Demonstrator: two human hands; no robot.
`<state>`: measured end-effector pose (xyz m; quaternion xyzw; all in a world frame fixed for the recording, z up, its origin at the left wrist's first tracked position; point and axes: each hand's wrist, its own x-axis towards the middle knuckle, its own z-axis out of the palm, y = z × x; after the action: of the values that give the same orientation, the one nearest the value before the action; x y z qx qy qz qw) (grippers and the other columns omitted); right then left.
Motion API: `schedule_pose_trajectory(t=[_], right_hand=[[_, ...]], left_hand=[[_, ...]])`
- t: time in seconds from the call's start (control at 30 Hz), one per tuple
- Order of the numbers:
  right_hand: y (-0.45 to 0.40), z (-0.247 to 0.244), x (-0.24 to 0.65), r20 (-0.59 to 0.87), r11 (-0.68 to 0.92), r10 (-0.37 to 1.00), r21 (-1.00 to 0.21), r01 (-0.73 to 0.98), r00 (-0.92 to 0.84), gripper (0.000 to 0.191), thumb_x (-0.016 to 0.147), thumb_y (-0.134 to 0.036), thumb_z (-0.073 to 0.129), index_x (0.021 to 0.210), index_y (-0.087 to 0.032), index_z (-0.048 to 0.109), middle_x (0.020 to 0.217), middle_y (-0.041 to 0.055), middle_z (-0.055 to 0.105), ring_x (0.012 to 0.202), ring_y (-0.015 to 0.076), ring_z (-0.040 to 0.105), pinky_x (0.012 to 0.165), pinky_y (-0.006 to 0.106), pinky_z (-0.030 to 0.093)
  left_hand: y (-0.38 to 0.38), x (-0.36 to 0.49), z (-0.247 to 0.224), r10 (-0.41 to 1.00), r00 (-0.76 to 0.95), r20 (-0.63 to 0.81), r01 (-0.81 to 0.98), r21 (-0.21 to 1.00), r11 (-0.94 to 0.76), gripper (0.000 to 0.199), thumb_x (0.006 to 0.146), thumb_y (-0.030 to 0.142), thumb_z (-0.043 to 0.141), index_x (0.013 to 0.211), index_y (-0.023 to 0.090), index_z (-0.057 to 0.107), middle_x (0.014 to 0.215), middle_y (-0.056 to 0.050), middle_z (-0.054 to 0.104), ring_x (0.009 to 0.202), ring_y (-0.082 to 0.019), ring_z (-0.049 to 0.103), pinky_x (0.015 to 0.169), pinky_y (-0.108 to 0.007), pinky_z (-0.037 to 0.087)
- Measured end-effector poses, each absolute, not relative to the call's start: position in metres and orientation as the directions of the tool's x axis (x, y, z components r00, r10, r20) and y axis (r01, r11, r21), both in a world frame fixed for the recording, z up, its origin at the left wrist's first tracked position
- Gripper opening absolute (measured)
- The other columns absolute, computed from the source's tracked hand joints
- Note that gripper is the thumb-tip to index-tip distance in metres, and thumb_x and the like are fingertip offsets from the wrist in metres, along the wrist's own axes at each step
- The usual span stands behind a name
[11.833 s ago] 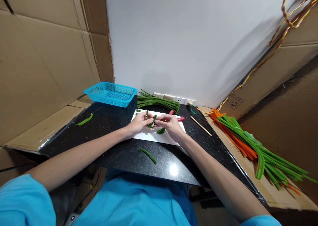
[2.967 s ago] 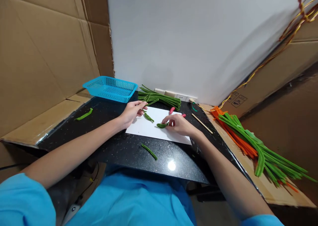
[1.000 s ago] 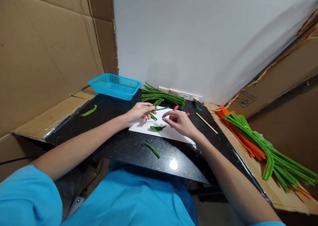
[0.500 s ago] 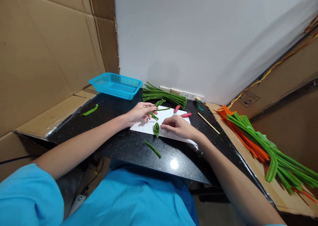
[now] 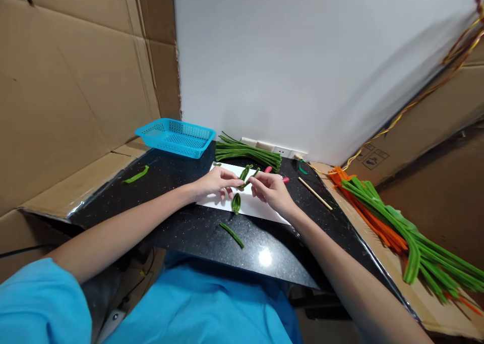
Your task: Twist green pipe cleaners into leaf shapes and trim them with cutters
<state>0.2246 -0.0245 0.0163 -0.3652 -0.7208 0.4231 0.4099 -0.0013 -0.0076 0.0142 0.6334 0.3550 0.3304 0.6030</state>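
Above the white paper (image 5: 260,210), my left hand (image 5: 217,182) pinches a dark green pipe cleaner (image 5: 246,171) bent into a narrow loop. My right hand (image 5: 273,191) is closed at the fingertips on a straight end of the green pipe cleaner, close to the left fingertips. A leaf-shaped pipe cleaner loop (image 5: 236,204) lies on the paper below the hands. Nearer the table's front edge is a short straight pipe cleaner piece (image 5: 232,234). Behind my right hand show the red handles (image 5: 268,169) of a tool, its head hidden.
A blue plastic basket (image 5: 176,138) stands at the back left, beside a bundle of green pipe cleaners (image 5: 247,153). At left lies a light green strip (image 5: 136,174). A wooden stick (image 5: 315,193) is at right, with orange and green stems (image 5: 401,228) on cardboard beyond.
My right hand has moved up from beside the leaf-shaped loop and has taken hold of the pipe cleaner near the left fingers. The view has tilted slightly.
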Motion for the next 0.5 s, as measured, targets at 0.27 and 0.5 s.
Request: schedule_pose_trajectory(t=[0.27,0.5], right_hand=[[-0.0295,0.016,0.2157,0.28,0.315,0.882,-0.948,0.032,-0.38,0.047,0.082,-0.063,0.081,0.089,-0.017,0.073,0.069,0.0021,0.068,0.049,0.0137,0.059,0.046,0.028,0.053],[-0.0285,0.0174,0.2185,0.308,0.317,0.904,-0.948,-0.019,-0.297,0.041,0.079,-0.052,0.088,0.096,-0.017,0.076,0.063,0.0011,0.07,0.052,0.0166,0.065,0.052,0.032,0.06]], left_hand=[[-0.0112,-0.0028,0.014,0.783,0.621,-0.008,0.083,0.995,-0.057,0.042,0.08,0.052,0.087,0.084,0.011,0.081,0.063,-0.004,0.065,0.052,-0.011,0.057,0.046,-0.02,0.043],[-0.0143,0.0014,0.0164,0.782,0.623,0.02,0.038,0.998,-0.055,0.043,0.082,0.054,0.084,0.089,0.012,0.081,0.059,0.003,0.05,0.047,-0.006,0.036,0.043,-0.02,0.027]])
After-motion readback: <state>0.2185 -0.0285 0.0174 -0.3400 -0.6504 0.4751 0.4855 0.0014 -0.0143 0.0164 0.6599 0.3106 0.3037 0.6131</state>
